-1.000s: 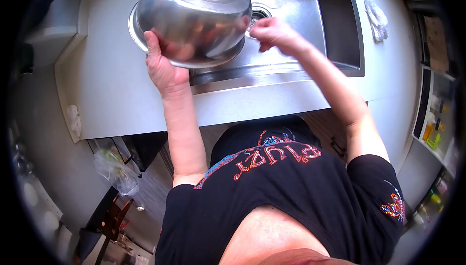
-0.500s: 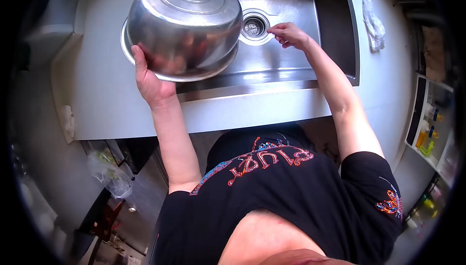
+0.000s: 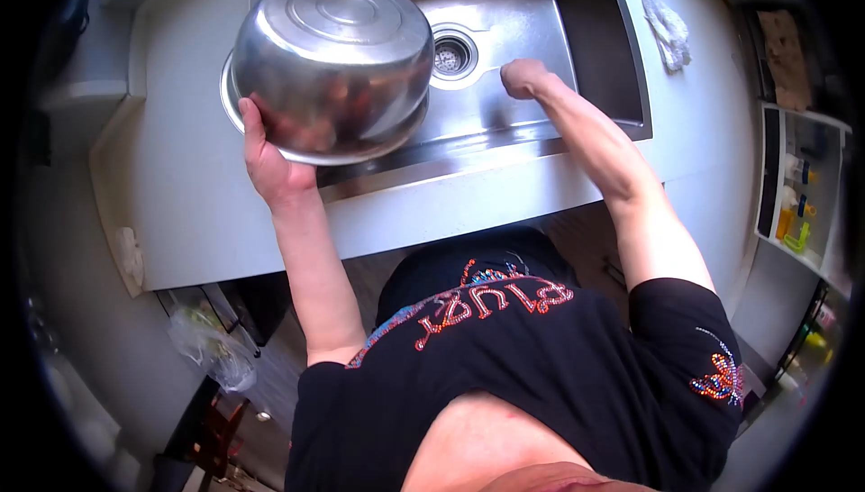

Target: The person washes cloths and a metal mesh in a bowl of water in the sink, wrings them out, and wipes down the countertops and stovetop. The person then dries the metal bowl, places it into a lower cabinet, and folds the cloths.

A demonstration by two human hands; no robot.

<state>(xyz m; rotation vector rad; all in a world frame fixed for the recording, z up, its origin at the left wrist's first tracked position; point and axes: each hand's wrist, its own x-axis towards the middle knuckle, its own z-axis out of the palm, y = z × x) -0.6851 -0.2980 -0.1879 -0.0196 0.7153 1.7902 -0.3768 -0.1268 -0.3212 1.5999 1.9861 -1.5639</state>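
A large stainless steel basin (image 3: pixel 338 68) is held with its base turned up and toward me, over the left part of the sink (image 3: pixel 505 14). My left hand (image 3: pixel 279 168) is closed on its rim at the near left, the thumb up against the outer wall. My right hand (image 3: pixel 525 79) hovers over the sink floor, to the right of the drain (image 3: pixel 450 57). Its fingers are curled in and turned away, so whatever they hold, if anything, is hidden. The inside of the basin faces away from view.
A white crumpled cloth (image 3: pixel 665 25) lies on the counter (image 3: pixel 432 195) right of the sink. Another small white cloth (image 3: pixel 130 253) is at the counter's left edge. A plastic bag (image 3: pixel 212 348) hangs below on the left. Shelves (image 3: pixel 802 195) with bottles stand at the right.
My right hand has drawn back from the drain's edge, and its pinching fingers have curled into a fist. My left hand still holds the basin. The whole view has shifted and turned slightly.
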